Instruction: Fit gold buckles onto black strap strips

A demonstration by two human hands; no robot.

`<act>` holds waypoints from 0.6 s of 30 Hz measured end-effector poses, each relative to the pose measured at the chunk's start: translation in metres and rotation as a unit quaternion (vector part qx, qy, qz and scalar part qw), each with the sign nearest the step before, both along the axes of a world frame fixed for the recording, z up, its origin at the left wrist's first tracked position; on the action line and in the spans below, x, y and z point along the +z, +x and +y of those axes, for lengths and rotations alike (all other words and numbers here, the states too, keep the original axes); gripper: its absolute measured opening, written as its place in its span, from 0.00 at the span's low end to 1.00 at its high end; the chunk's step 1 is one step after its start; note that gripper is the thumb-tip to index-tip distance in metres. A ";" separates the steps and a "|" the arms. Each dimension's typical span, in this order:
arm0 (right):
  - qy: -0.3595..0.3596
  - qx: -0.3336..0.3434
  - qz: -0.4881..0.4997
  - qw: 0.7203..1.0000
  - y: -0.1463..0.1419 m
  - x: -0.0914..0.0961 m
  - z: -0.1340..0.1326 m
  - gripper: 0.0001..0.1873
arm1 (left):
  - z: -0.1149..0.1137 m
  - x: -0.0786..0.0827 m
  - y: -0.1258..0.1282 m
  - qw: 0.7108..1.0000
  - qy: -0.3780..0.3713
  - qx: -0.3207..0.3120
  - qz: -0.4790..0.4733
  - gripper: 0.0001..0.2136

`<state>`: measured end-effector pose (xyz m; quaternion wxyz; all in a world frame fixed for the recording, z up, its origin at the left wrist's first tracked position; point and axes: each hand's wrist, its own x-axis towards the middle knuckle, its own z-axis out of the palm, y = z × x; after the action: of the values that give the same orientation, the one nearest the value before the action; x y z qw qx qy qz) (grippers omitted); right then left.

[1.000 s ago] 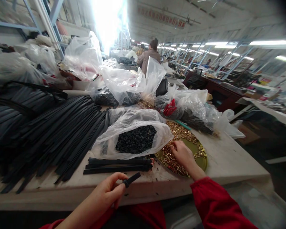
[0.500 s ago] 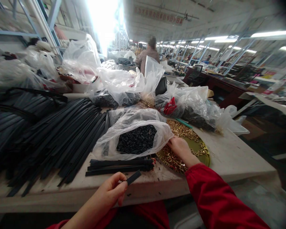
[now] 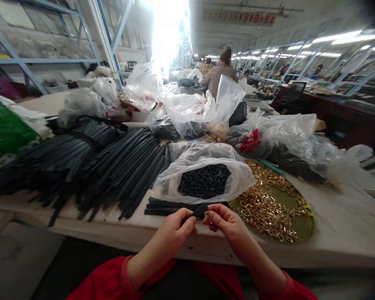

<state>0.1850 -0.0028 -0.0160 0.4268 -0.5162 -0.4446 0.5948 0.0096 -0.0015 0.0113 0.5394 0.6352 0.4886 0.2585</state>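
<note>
My left hand (image 3: 178, 227) is closed on a short length of black strap (image 3: 201, 210), pinched between thumb and fingers near the table's front edge. My right hand (image 3: 227, 223) meets it at the strap's end, its fingertips closed on a small gold metal buckle (image 3: 206, 214). Strap and buckle are close together; whether they touch I cannot make out. Just beyond the hands lie several black straps (image 3: 162, 207), partly hidden by my fingers. To the right, a round yellow-green tray (image 3: 283, 200) carries many gold buckles (image 3: 268, 214).
Behind the hands, a clear plastic bag (image 3: 165, 183) gapes around small black loops (image 3: 203, 181). A large pile of black straps (image 3: 125, 166) covers the left side. Further back stand more plastic bags (image 3: 284, 133), and a person (image 3: 220, 77) faces away. A teal stick (image 3: 271, 166) touches the tray's far edge.
My right hand has come away from the tray to the left with a gold buckle. My left hand has brought the strap up to it. The view has turned left.
</note>
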 end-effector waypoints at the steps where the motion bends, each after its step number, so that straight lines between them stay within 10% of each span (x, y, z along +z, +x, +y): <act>1: -0.006 0.006 0.028 1.000 -0.012 -0.001 -0.003 0.19 | 0.001 0.000 -0.001 1.000 0.011 0.003 0.000 0.11; 9: -0.022 0.077 0.115 0.990 -0.039 -0.014 -0.018 0.21 | 0.004 -0.017 -0.014 0.997 -0.034 0.041 0.049 0.09; 18: -0.039 -0.041 0.099 0.994 -0.033 -0.020 -0.012 0.11 | 0.002 -0.010 -0.022 0.998 -0.025 -0.031 0.052 0.13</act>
<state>0.1519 -0.0149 -0.0363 0.4721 -0.4886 -0.3554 0.6419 -0.0120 0.0000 0.0016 0.5368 0.6489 0.5023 0.1961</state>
